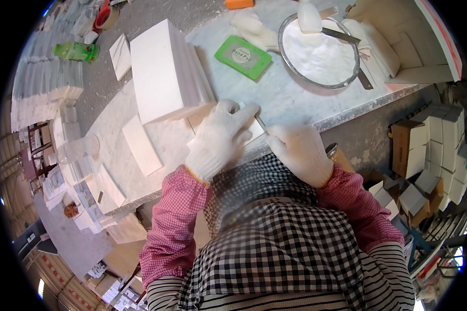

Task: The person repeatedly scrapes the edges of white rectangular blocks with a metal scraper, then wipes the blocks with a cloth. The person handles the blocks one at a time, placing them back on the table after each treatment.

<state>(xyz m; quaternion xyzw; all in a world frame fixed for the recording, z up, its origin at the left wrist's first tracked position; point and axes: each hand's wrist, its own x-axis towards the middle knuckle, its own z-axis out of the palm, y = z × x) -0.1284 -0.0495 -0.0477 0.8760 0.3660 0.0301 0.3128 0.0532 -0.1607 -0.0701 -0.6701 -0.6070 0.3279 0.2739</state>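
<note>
A white tile lies at the near edge of the marble-topped table, partly covered by my gloved left hand. The fingers of that hand are spread and press down on the tile. Beside its right edge is my right hand, also in a white knit glove, with the fingers curled together. A thin grey edge shows at the tile's right side near those fingertips; whether the hand grips it is hidden. Just beyond my left hand stands a stack of white tiles. A green hand pad lies farther back.
At the far right a bowl of white paste holds a spatula, near an open cardboard box. A spare glove lies beside the bowl. To the left are a loose tile, a clear jar and a green bottle.
</note>
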